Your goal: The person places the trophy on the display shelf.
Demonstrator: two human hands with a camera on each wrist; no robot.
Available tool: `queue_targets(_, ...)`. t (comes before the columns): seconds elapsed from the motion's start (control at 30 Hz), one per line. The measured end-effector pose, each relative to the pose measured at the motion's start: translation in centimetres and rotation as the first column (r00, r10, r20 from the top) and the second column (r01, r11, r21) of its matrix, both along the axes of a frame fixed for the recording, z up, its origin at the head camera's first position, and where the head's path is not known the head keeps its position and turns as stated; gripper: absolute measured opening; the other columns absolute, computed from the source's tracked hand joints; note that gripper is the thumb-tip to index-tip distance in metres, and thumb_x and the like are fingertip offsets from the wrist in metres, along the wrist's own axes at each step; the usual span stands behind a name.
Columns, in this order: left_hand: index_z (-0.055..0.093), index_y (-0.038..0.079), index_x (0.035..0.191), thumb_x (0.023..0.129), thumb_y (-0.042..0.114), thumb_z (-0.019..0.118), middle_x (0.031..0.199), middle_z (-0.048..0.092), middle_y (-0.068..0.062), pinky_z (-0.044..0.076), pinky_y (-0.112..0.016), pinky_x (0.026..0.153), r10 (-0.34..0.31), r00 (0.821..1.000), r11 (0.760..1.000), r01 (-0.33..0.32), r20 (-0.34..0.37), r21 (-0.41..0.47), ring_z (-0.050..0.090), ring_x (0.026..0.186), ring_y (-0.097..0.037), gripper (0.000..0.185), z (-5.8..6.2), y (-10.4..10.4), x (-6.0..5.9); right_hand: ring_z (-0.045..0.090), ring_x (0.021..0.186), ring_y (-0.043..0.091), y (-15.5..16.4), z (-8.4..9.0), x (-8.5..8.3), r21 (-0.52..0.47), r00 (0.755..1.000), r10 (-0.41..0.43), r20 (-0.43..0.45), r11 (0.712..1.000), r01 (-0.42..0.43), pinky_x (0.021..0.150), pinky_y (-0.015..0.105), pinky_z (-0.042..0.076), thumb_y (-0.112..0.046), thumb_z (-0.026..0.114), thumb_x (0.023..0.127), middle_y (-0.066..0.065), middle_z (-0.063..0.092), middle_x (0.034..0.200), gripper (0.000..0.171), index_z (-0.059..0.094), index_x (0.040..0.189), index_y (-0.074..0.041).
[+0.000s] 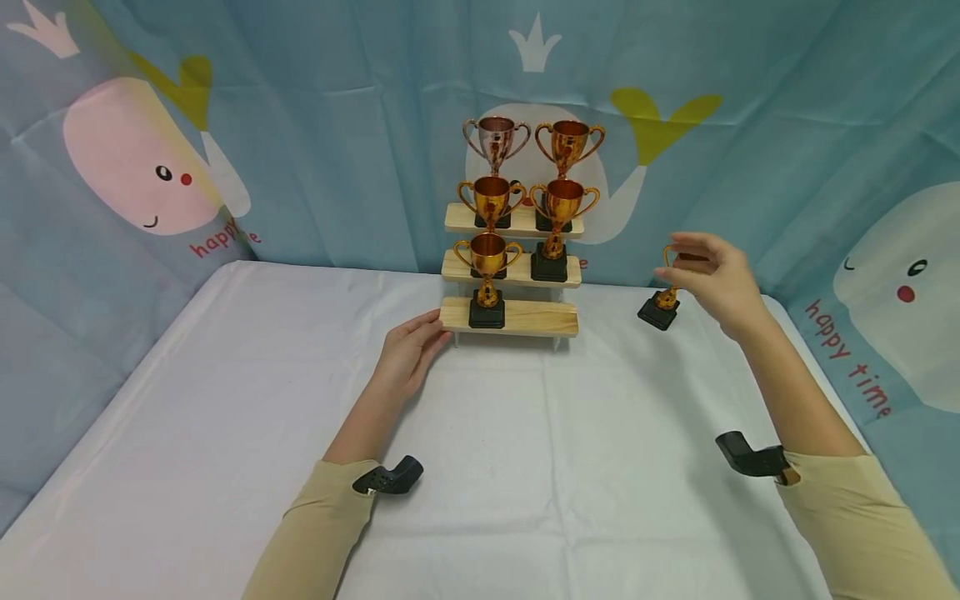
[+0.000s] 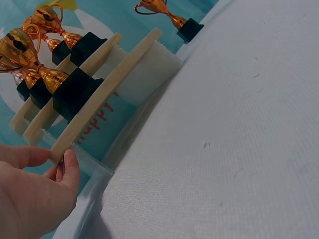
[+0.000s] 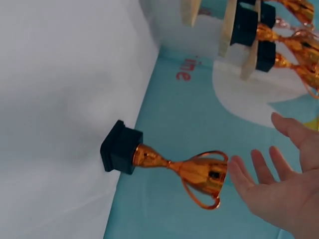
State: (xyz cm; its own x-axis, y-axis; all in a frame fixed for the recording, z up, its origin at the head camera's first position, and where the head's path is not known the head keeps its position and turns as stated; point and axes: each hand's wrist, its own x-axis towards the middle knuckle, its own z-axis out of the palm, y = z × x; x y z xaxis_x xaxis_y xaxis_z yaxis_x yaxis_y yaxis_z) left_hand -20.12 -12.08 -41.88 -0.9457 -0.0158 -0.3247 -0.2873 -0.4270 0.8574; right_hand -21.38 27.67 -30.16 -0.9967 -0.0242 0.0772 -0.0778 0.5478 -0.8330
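A three-tier wooden display stand (image 1: 540, 319) holds small trophy cups on black bases. My left hand (image 1: 408, 354) grips the left end of its lowest board (image 2: 112, 82), thumb on one face and fingers on the other. A gold trophy (image 1: 487, 254) stands on the left of that board. To the right of the stand, another gold trophy (image 3: 202, 174) has its black base (image 1: 659, 310) down by the white tabletop. My right hand (image 1: 712, 279) is beside its cup, fingers apart and not wrapped around it, with fingertips right at the rim in the right wrist view.
On the middle tier are two gold trophies, the right one (image 1: 562, 204) fully in sight. The top tier bears a silvery-pink trophy (image 1: 496, 142) and a gold trophy (image 1: 568, 143). A blue whale-print curtain (image 1: 337, 150) hangs behind the white-covered table (image 1: 480, 467).
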Motion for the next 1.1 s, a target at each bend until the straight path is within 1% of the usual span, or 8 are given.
queue_targets(0.07,0.044,-0.005,0.156,0.111,0.002,0.051,0.16,0.045,-0.019,0.054,-0.02,0.109,-0.001,1.0,1.0,0.001,-0.001,-0.004,0.051,0.142,-0.025,0.046,0.0,0.0,0.0,0.053,0.133,0.022,0.5,0.0,-0.1,0.009,0.999,-0.037,0.002,0.999,0.037,0.093,0.009,0.052,-0.027,0.074,0.102,0.002,0.054,0.145,0.068,0.044,0.159,-0.004)
queue_targets(0.27,0.045,-0.005,0.155,0.111,0.003,0.051,0.159,0.046,-0.019,0.054,-0.02,0.108,0.0,1.0,1.0,0.0,0.001,-0.005,0.052,0.141,-0.025,0.046,0.0,0.0,0.0,0.045,0.147,0.04,1.6,-0.2,-0.7,0.05,0.993,-0.113,0.027,0.993,0.111,0.112,0.041,0.054,-0.031,0.07,0.104,0.021,0.038,0.166,0.072,0.037,0.163,-0.006)
queue_targets(0.43,0.045,-0.005,0.156,0.111,0.003,0.051,0.159,0.046,-0.018,0.054,-0.021,0.109,0.0,1.0,1.0,0.0,0.003,-0.007,0.052,0.141,-0.024,0.046,0.0,0.0,0.0,0.042,0.146,0.043,1.8,-0.6,-1.1,0.086,0.988,-0.156,-0.015,0.984,0.156,0.106,0.04,0.052,-0.027,0.071,0.104,0.023,0.038,0.166,0.07,0.04,0.161,-0.004)
queue_targets(0.53,0.045,-0.004,0.156,0.111,0.003,0.052,0.159,0.046,-0.019,0.055,-0.021,0.108,-0.003,1.0,1.0,0.003,0.001,-0.009,0.052,0.142,-0.025,0.046,0.0,0.0,0.0,0.039,0.148,0.046,2.1,-0.8,-1.4,0.11,0.983,-0.18,-0.036,0.977,0.183,0.111,0.048,0.05,-0.028,0.07,0.104,0.023,0.037,0.166,0.069,0.041,0.161,-0.003)
queue_targets(0.7,0.044,-0.005,0.156,0.111,0.003,0.052,0.16,0.046,-0.02,0.055,-0.02,0.107,-0.006,1.0,1.0,0.005,-0.01,-0.007,0.051,0.143,-0.026,0.046,-0.1,0.0,0.1,0.037,0.148,0.049,2.6,-1.0,-1.8,0.165,0.984,-0.177,-0.016,0.97,0.177,0.107,0.05,0.05,-0.024,0.069,0.104,0.025,0.035,0.167,0.069,0.038,0.162,-0.003)
queue_targets(0.87,0.045,-0.005,0.156,0.111,0.003,0.051,0.16,0.046,-0.019,0.055,-0.02,0.108,-0.006,1.0,1.0,0.006,-0.012,-0.008,0.051,0.143,-0.026,0.046,-0.1,0.0,0.1,0.045,0.139,0.046,3.5,-1.8,-2.3,0.179,0.987,-0.16,0.0,0.971,0.158,0.093,0.027,0.053,-0.021,0.07,0.104,0.027,0.037,0.165,0.068,0.039,0.161,-0.001)
queue_targets(0.97,0.045,-0.005,0.155,0.111,0.003,0.051,0.159,0.046,-0.019,0.055,-0.02,0.108,-0.005,1.0,1.0,0.005,-0.012,-0.009,0.051,0.143,-0.025,0.046,-0.1,0.0,0.1,0.056,0.117,0.027,4.0,-2.6,-2.6,0.152,0.988,-0.152,0.0,0.977,0.15,0.076,0.007,0.046,-0.019,0.071,0.103,0.031,0.04,0.161,0.068,0.04,0.16,0.0)
queue_targets(1.1,0.045,-0.005,0.155,0.111,0.002,0.051,0.159,0.046,-0.019,0.055,-0.021,0.108,-0.006,1.0,1.0,0.006,-0.011,-0.004,0.052,0.142,-0.025,0.046,-0.1,-0.1,0.0,0.052,0.091,0.002,4.3,-3.3,-2.7,0.093,0.988,-0.151,0.001,0.984,0.151,0.071,0.002,0.047,-0.018,0.072,0.102,0.032,0.044,0.157,0.068,0.041,0.16,0.0)
